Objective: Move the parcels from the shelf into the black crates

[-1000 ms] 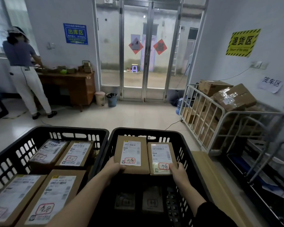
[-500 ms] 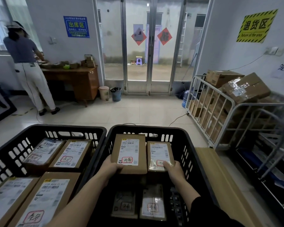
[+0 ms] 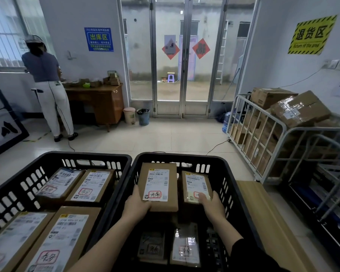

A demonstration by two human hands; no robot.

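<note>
I held my left hand (image 3: 136, 205) clamped on the near edge of the larger parcel (image 3: 158, 185), with the thumb on top at the label corner. My right hand (image 3: 212, 206) gripped the near end of the smaller parcel (image 3: 196, 186), with the thumb on its label. Both parcels sat side by side, label up, within the walls of the right-hand crate (image 3: 241, 193). They were raised above two parcels (image 3: 152, 246) lying on its floor. The left-hand crate (image 3: 14, 185), just beside it, contained four labelled parcels (image 3: 90, 186). Across the room, a person (image 3: 45, 85) stood at a wooden desk (image 3: 104, 99). A metal cage trolley (image 3: 283, 130) at right held cartons (image 3: 300, 108).
</note>
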